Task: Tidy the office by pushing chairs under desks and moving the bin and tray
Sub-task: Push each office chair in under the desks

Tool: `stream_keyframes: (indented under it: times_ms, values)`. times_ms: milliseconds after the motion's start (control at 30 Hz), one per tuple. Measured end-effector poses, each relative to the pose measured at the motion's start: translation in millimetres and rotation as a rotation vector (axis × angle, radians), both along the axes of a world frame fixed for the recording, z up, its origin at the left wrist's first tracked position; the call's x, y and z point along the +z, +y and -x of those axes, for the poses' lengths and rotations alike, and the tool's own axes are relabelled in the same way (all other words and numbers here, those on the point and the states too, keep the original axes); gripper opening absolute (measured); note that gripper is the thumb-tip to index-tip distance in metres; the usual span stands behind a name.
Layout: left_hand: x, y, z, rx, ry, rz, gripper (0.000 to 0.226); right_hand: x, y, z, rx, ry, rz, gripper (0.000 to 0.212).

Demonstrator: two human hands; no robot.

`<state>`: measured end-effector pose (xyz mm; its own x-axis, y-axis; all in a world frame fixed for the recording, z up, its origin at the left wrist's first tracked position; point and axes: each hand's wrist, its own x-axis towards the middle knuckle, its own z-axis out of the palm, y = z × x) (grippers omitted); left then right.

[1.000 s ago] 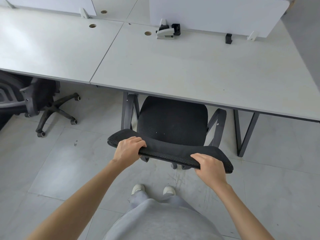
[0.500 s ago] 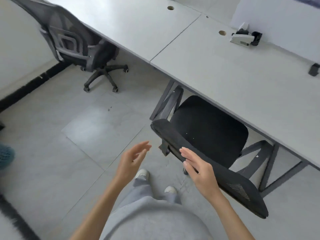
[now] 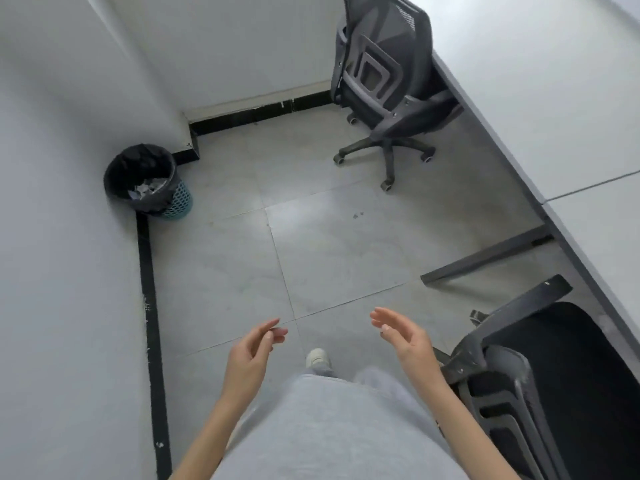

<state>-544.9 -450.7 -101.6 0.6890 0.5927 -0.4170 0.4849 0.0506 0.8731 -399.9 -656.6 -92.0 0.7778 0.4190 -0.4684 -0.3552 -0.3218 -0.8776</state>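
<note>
A black office chair [image 3: 561,372] stands at the lower right, its seat partly under the grey desk [image 3: 554,91]. A second grey mesh chair [image 3: 384,74] stands at the far end, out from the desk, its wheeled base on the open floor. A teal bin [image 3: 149,181] with a black liner and paper scraps sits against the left wall. My left hand [image 3: 252,351] and my right hand [image 3: 405,336] hang in front of me over the floor, fingers relaxed, holding nothing. No tray is in view.
A white wall [image 3: 69,237] with a black skirting strip runs along the left and turns a corner beside the bin. A dark desk leg [image 3: 485,258] reaches onto the tiled floor. My shoe [image 3: 318,357] points toward the open floor between wall and desk.
Both hands have let go of the black chair's backrest and come away from it. My view has swung left, bringing the bin, the wall and the second chair into sight.
</note>
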Motion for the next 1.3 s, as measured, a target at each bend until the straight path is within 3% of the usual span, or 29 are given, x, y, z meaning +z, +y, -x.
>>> stream_keyframes:
  times_ms: [333, 500, 833, 1067, 1300]
  values:
    - [25.8, 149.2, -154.4, 0.052, -0.167, -0.034, 0.026, -25.5, 104.3, -103.5, -0.027, 0.018, 0.078, 0.033]
    - [8.5, 217.3, -213.3, 0.127, -0.088, -0.009, 0.027, -32.9, 221.3, -207.6, 0.065, -0.012, 0.041, 0.035]
    - [9.0, 353.7, -300.7, 0.324, -0.017, 0.016, 0.029, 23.7, 452.0, -393.3, 0.244, -0.173, -0.086, 0.029]
    - [3.1, 502.9, -433.2, 0.051, -0.044, -0.045, 0.030, -6.0, 544.8, -463.3, 0.083, -0.163, 0.025, 0.035]
    - [55.2, 617.4, -608.7, -0.480, -0.088, -0.211, 0.024, -2.8, 584.8, -486.3, -0.206, -0.092, 0.190, 0.027]
